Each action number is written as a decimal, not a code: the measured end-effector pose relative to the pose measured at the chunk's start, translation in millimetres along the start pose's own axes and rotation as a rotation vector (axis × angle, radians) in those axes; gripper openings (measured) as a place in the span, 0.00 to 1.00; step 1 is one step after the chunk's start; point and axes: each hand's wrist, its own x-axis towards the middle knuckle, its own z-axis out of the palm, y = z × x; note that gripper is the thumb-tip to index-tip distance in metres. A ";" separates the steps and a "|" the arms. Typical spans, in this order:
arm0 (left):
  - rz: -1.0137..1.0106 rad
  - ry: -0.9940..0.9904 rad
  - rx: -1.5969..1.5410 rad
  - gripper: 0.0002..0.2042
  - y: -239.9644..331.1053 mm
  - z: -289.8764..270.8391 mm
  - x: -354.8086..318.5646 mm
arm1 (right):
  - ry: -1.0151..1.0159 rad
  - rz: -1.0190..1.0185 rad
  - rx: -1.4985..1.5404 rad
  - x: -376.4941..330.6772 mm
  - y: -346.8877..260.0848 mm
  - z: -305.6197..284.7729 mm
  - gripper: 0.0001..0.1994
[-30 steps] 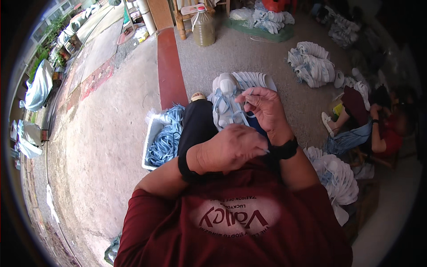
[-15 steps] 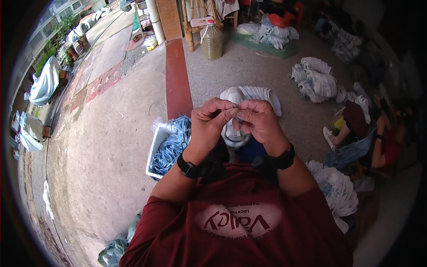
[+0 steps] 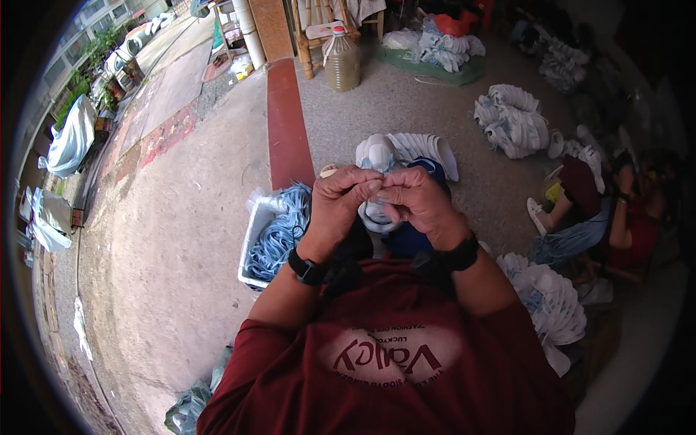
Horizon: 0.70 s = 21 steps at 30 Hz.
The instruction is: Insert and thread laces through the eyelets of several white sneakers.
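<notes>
My left hand point(image 3: 339, 194) and my right hand point(image 3: 422, 203) meet in front of me, thumbs and fingertips pinched together. Whatever lies between the fingertips is too small to make out. Just beyond and partly under them is a white shoe point(image 3: 378, 151), its toe showing while the hands cover much of the rest. Dark blue cloth point(image 3: 406, 243) shows beneath my right hand. Left of my left wrist, a white box point(image 3: 249, 254) holds a tangled heap of light blue shoelaces point(image 3: 281, 235).
A row of white shoes point(image 3: 435, 152) lies just past my hands. More shoe piles sit at the right point(image 3: 547, 304) and far right point(image 3: 511, 119). Another person point(image 3: 620, 225) sits at the right edge. A large plastic jug point(image 3: 341, 61) stands by a bamboo chair point(image 3: 304, 51).
The view has shifted slightly. My hands sit a little lower against the shoe, so more of its toe and the blue cloth shows. The fingertips stay pinched.
</notes>
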 end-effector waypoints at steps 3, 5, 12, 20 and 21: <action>0.011 0.075 0.031 0.07 -13.2 -3.3 -5.0 | 0.061 -0.047 0.020 8.3 7.6 -3.8 0.05; -0.039 0.164 0.003 0.08 -23.9 -4.3 -5.5 | 0.111 -0.097 0.033 18.0 1.1 -14.1 0.05; 0.654 -0.571 1.215 0.18 -115.8 -19.3 -17.4 | -0.040 -0.906 -0.266 23.1 -174.6 30.7 0.05; 0.312 -0.436 0.775 0.03 -108.1 -20.9 -8.1 | -0.220 -0.796 -0.449 -89.9 -160.9 35.2 0.05; 0.063 -0.250 0.558 0.02 -102.4 -10.0 -0.4 | -0.209 -0.793 -0.516 -114.1 -228.8 -47.5 0.05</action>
